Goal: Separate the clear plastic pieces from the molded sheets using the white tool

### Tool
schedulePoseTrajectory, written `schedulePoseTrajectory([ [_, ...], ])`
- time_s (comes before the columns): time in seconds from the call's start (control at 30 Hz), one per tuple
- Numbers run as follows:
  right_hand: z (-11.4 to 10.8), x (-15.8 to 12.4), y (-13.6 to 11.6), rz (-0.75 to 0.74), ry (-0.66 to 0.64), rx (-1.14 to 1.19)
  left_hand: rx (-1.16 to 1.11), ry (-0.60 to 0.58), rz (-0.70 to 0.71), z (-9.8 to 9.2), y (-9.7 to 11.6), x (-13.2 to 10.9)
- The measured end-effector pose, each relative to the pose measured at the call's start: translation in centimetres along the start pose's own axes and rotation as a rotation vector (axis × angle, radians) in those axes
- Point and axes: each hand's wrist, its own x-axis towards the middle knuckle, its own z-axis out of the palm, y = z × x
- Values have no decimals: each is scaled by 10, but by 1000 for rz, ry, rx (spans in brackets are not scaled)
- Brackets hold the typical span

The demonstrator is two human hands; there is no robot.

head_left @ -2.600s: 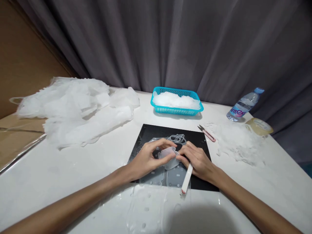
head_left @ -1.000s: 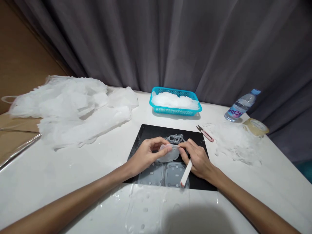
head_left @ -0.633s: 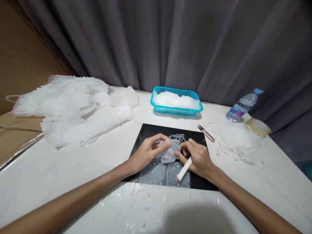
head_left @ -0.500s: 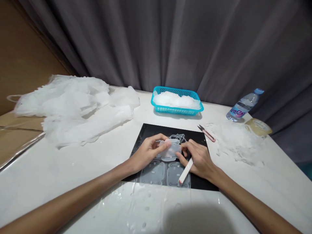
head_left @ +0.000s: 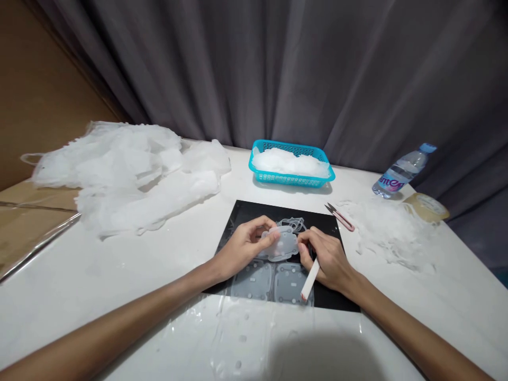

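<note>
My left hand (head_left: 253, 244) is closed on a small translucent plastic piece (head_left: 284, 244) with rounded, notched edges, thumb on its face. My right hand (head_left: 326, 257) has thumb and forefinger pinched at the piece's right edge. A flat white stick-like handle (head_left: 310, 280) with a reddish end is tucked in the right palm; its other end is hidden. Both hands are over a black mat (head_left: 337, 299). On the mat's lower half lies a clear sheet (head_left: 252, 280) of similar moulded shapes, running off the front. Thin clear strips (head_left: 292, 223) sit behind the held piece.
A turquoise basket (head_left: 291, 180) holding white pieces stands at the back. Translucent sheets (head_left: 115, 164) are heaped at left, by cardboard (head_left: 32, 222). To the right are red-handled thread snips (head_left: 340, 218), a pile of trimmed scraps (head_left: 397, 233), a tape roll (head_left: 428, 206) and a water bottle (head_left: 402, 172).
The held piece has tilted slightly, showing more of its face. My right fingers have drawn a little closer together at its edge. The whole view has shifted slightly.
</note>
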Motion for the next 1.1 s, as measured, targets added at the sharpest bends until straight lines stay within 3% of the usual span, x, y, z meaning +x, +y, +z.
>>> schedulePoseTrajectory([
  [0.17,0,0,0,2,-7,1,120,19,88,0,2,0],
  [0.43,1,-1,0,4,-5,11,225,-3,93,-1,5,-2],
  [1.1,2,0,0,3,2,-10,151,-40,38,-2,-1,-3],
])
